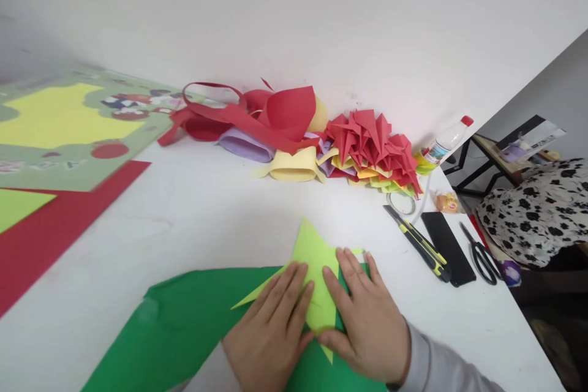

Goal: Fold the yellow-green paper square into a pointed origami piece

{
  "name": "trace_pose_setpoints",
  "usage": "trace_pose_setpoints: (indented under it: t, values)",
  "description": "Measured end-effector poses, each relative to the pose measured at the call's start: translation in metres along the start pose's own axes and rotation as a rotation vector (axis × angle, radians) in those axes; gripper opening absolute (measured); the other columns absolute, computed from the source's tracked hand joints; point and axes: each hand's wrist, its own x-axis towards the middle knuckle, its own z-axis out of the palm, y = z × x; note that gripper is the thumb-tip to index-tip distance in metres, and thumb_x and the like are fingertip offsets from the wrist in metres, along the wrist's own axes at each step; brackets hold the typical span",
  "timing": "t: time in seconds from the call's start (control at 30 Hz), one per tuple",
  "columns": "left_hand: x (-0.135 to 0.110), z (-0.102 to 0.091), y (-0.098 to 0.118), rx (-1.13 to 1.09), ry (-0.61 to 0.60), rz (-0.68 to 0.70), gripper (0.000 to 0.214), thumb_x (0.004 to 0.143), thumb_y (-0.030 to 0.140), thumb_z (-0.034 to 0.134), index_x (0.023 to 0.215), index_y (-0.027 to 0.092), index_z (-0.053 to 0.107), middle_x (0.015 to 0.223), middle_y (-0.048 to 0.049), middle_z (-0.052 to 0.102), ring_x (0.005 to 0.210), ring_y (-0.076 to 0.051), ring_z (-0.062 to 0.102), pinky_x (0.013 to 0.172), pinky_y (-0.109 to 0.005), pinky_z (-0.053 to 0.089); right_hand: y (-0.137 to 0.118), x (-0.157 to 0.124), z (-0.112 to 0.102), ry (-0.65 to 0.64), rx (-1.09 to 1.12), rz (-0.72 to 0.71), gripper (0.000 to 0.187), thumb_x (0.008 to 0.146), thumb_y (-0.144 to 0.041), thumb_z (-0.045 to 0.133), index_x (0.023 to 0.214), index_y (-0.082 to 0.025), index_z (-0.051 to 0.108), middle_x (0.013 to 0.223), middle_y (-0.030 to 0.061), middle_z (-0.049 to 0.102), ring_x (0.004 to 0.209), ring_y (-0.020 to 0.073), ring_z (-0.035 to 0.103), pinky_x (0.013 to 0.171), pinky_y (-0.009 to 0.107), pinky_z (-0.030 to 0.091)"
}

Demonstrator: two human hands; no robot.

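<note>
A light-green folded paper star lies partly over a dark-green sheet of paper at the near side of the table. My left hand rests flat on the star's left part, its fingers stretched out. On the star's right side, my right hand presses down with its fingers spread and the thumb near the lower edge. Both palms cover parts of the star, so some of its points are hidden. Neither hand grips anything.
Red folded paper stars are piled by the wall beside curled red paper. To the right lie a utility knife, a black strip, scissors and a tape roll. A bottle stands behind; a printed board lies left.
</note>
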Motion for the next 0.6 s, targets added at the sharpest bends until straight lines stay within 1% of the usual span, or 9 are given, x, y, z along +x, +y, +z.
trace_pose_setpoints:
  t: [0.03, 0.07, 0.13, 0.23, 0.3, 0.37, 0.47, 0.53, 0.6]
  values:
    - [-0.005, -0.004, 0.003, 0.023, -0.022, -0.022, 0.054, 0.101, 0.035, 0.022, 0.114, 0.006, 0.066, 0.132, -0.0245, 0.060, 0.133, -0.035, 0.047, 0.104, -0.051, 0.041, -0.002, 0.000, -0.002, -0.011, 0.012, 0.012, 0.078, 0.095, -0.056, 0.048, 0.156, -0.017, 0.019, 0.161, 0.0206, 0.012, 0.150, 0.0347, 0.009, 0.117, 0.064, 0.016]
    - [-0.009, -0.008, 0.006, 0.032, -0.079, -0.006, 0.057, 0.100, 0.043, 0.025, 0.120, 0.005, 0.062, 0.138, -0.0264, 0.055, 0.136, -0.037, 0.042, 0.106, -0.052, 0.039, -0.004, 0.000, -0.004, -0.023, 0.022, 0.022, 0.079, 0.094, -0.057, 0.049, 0.155, -0.017, 0.020, 0.161, 0.0215, 0.011, 0.150, 0.0348, 0.008, 0.117, 0.064, 0.017]
    - [-0.016, -0.017, 0.008, 0.047, -0.153, -0.015, 0.072, 0.092, 0.062, 0.033, 0.126, 0.003, 0.058, 0.140, -0.0314, 0.049, 0.141, -0.044, 0.031, 0.107, -0.056, 0.034, -0.006, 0.000, -0.006, -0.044, 0.034, 0.035, 0.079, 0.093, -0.058, 0.049, 0.155, -0.017, 0.020, 0.161, 0.0215, 0.011, 0.150, 0.0343, 0.008, 0.118, 0.062, 0.015]
    - [-0.020, -0.027, 0.006, 0.119, -0.199, 0.010, 0.086, 0.080, 0.072, 0.044, 0.125, -0.001, 0.055, 0.136, -0.0386, 0.048, 0.143, -0.051, 0.020, 0.106, -0.061, 0.029, -0.007, 0.000, -0.004, -0.062, 0.040, 0.045, 0.080, 0.093, -0.057, 0.050, 0.156, -0.019, 0.019, 0.161, 0.0209, 0.008, 0.150, 0.0345, 0.005, 0.118, 0.063, 0.011]
    - [-0.020, -0.030, 0.003, 0.179, -0.195, 0.093, 0.092, 0.076, 0.074, 0.048, 0.123, -0.004, 0.054, 0.131, -0.0413, 0.049, 0.142, -0.054, 0.016, 0.108, -0.060, 0.025, -0.007, -0.001, -0.001, -0.070, 0.043, 0.046, 0.080, 0.093, -0.056, 0.051, 0.156, -0.021, 0.017, 0.161, 0.0202, 0.006, 0.150, 0.0348, 0.003, 0.117, 0.064, 0.011]
    - [-0.019, -0.030, 0.003, 0.210, -0.183, 0.164, 0.093, 0.074, 0.075, 0.052, 0.121, -0.005, 0.055, 0.127, -0.0401, 0.053, 0.142, -0.053, 0.017, 0.112, -0.057, 0.021, -0.006, -0.002, 0.001, -0.076, 0.042, 0.053, 0.079, 0.093, -0.055, 0.051, 0.156, -0.022, 0.016, 0.161, 0.0197, 0.005, 0.150, 0.0350, 0.003, 0.116, 0.066, 0.011]
    - [-0.019, -0.028, 0.005, 0.207, -0.167, 0.182, 0.087, 0.076, 0.073, 0.054, 0.120, -0.002, 0.058, 0.126, -0.0341, 0.057, 0.142, -0.051, 0.022, 0.113, -0.052, 0.024, -0.006, -0.001, 0.003, -0.089, 0.022, 0.052, 0.078, 0.092, -0.054, 0.053, 0.156, -0.022, 0.020, 0.160, 0.0213, 0.009, 0.150, 0.0371, 0.006, 0.114, 0.069, 0.013]
    - [-0.021, -0.025, 0.008, 0.223, -0.168, 0.148, 0.088, 0.076, 0.076, 0.050, 0.119, 0.000, 0.059, 0.127, -0.0329, 0.057, 0.138, -0.052, 0.029, 0.109, -0.054, 0.028, -0.007, -0.001, 0.005, -0.086, -0.003, 0.050, 0.080, 0.090, -0.057, 0.055, 0.154, -0.021, 0.026, 0.159, 0.0235, 0.014, 0.148, 0.0407, 0.012, 0.111, 0.072, 0.015]
    - [-0.024, -0.023, 0.011, 0.238, -0.173, 0.130, 0.088, 0.077, 0.079, 0.046, 0.120, 0.002, 0.060, 0.129, -0.0313, 0.057, 0.133, -0.050, 0.039, 0.106, -0.055, 0.031, -0.007, -0.001, 0.009, -0.046, -0.030, 0.044, 0.083, 0.086, -0.061, 0.058, 0.153, -0.019, 0.030, 0.158, 0.0253, 0.019, 0.146, 0.0443, 0.020, 0.109, 0.073, 0.019]
